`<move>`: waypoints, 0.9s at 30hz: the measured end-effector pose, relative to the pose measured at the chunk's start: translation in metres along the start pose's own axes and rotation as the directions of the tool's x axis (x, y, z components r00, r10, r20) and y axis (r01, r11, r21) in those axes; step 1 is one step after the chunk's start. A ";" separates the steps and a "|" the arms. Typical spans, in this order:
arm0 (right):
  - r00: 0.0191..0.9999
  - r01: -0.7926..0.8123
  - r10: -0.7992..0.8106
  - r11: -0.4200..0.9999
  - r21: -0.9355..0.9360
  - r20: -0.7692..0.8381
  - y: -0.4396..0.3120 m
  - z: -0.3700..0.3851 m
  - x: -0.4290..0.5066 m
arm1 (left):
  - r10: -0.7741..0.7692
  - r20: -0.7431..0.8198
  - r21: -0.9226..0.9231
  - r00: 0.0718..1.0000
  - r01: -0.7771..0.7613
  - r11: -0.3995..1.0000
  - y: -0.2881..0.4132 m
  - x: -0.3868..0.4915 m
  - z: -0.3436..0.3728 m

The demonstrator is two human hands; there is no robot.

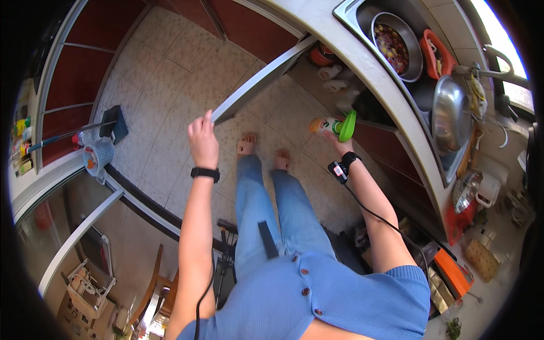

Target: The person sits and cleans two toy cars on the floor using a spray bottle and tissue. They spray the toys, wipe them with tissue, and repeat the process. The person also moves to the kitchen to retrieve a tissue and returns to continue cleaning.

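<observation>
My left hand (203,142) grips the outer edge of an open cabinet door (259,78), its fingers curled over the pale metal rim. My right hand (339,143) is around a white plastic bottle (327,124) with an orange end and a printed label. A bright green plastic piece (348,126) sits at the bottle's other end, beside my fingers; its exact kind is unclear. The bottle is held in front of the open under-sink cabinet (323,95). Inside stand some pale bottles (333,78) and a red-orange item (321,55), partly in shadow.
Above the cabinet, the sink (420,95) holds a steel bowl of small mixed pieces (393,46), a red-orange basket (437,53) and a tilted steel basin (451,114). A dustpan (114,123) and blue wastebasket (98,157) stand at left. My bare feet (246,144) are on the tiles.
</observation>
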State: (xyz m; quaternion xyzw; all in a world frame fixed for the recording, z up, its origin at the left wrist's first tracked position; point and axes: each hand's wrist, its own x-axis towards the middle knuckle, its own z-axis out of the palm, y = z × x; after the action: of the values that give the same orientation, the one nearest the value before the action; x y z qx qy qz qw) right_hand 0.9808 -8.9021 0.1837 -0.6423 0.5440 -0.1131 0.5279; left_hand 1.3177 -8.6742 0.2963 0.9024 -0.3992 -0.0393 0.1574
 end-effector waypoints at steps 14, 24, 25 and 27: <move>0.967 -0.030 0.037 0.999 0.033 -0.251 0.109 0.113 0.310 | 0.012 -0.301 0.163 0.953 0.040 0.986 -0.010 -0.018 0.030; 0.951 0.180 -0.202 0.977 -0.114 -0.235 0.120 0.152 0.393 | 0.052 -0.356 0.192 0.933 0.018 0.981 -0.024 -0.014 0.029; 0.961 0.176 -0.196 0.978 -0.116 -0.195 0.120 0.152 0.393 | 0.061 -0.322 0.192 0.945 0.002 0.981 -0.024 -0.013 0.028; 0.921 0.275 -0.289 0.957 -0.087 -0.262 0.121 0.153 0.386 | 0.035 -0.319 0.167 0.947 0.020 0.986 -0.022 -0.010 0.026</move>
State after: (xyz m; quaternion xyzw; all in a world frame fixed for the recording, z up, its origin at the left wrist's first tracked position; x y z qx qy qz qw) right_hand 1.1683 -9.1155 -0.1429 -0.7048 0.5157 -0.2618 0.4108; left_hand 1.3210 -8.6598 0.2641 0.9053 -0.3735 0.1426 0.1436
